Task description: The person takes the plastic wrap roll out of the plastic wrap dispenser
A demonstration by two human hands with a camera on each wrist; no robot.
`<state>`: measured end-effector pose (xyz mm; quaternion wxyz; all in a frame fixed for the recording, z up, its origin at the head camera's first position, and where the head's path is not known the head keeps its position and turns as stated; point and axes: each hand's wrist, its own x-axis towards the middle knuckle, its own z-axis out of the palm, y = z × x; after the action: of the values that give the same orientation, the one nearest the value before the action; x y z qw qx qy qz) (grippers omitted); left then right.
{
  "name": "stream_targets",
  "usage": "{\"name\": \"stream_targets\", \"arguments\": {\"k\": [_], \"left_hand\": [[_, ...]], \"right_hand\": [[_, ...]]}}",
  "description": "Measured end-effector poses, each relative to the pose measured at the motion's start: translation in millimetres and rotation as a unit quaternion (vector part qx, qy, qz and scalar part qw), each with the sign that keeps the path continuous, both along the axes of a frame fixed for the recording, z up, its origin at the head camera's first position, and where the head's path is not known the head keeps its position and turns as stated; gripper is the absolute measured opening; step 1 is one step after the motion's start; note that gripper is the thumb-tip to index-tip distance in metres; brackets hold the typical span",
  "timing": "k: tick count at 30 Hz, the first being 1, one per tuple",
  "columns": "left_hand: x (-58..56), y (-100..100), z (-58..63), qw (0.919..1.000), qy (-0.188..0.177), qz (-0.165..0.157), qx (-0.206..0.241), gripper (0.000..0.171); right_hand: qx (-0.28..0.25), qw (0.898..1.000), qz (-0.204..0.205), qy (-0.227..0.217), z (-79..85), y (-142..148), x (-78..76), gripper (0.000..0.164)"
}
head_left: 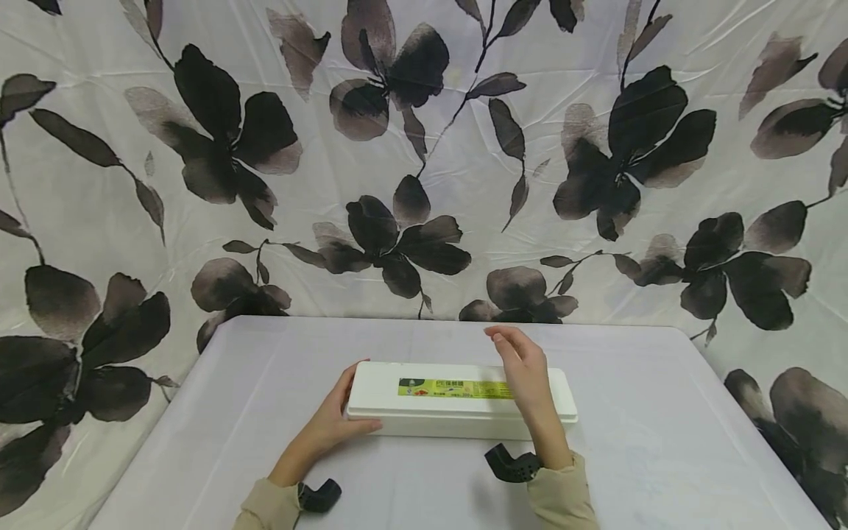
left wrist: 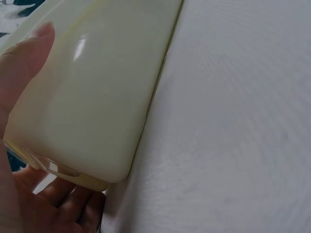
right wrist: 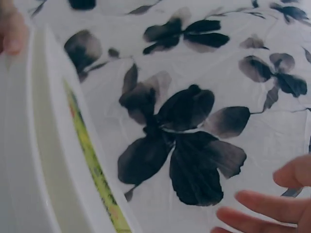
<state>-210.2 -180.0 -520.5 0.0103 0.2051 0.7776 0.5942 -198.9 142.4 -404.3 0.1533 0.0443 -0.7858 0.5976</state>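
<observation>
A long white cling film box [head_left: 437, 427] lies across the table, a green and yellow label [head_left: 453, 389] on its lid. My left hand [head_left: 338, 412] grips the box's left end. In the left wrist view the thumb [left wrist: 29, 63] presses the front wall of the box [left wrist: 102, 107], while the other fingers [left wrist: 63, 204] curl round the end. Above the right part of the lid hovers my right hand [head_left: 528, 375], holding nothing. Its fingers [right wrist: 262, 206] look loosely bent and apart from the box [right wrist: 41, 160] in the right wrist view. The hand covers the label's right end.
The box stands on a white-covered table [head_left: 662, 442] with rounded far corners. Behind it hangs a white cloth [head_left: 510, 250] printed with dark flowers. Black wrist cameras [head_left: 513, 464] are worn on both wrists, near the beige sleeves [head_left: 563, 497].
</observation>
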Motion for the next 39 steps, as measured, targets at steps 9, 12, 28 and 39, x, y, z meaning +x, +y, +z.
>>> {"name": "stream_targets", "arguments": {"k": [9,12,28,39], "left_hand": [[0.6,-0.4,-0.1,1.0,0.002,-0.002,-0.002,0.102],[0.6,0.1,0.3,1.0,0.005,-0.002,-0.004,0.102],[0.3,0.6,-0.6,0.9999,-0.006,0.004,-0.012,0.102],[1.8,0.5,0.6,1.0,-0.003,-0.001,-0.004,0.102]], "right_hand": [[0.165,0.981,0.091,0.05,-10.0,-13.2,0.6,0.028],[0.209,0.969,0.111,0.067,-13.9,-17.0,-0.1,0.028],[0.367,0.913,0.173,0.047,-16.6,-27.8,3.6,0.031],[0.396,0.902,0.173,-0.007,-15.8,-26.0,6.5,0.09]]}}
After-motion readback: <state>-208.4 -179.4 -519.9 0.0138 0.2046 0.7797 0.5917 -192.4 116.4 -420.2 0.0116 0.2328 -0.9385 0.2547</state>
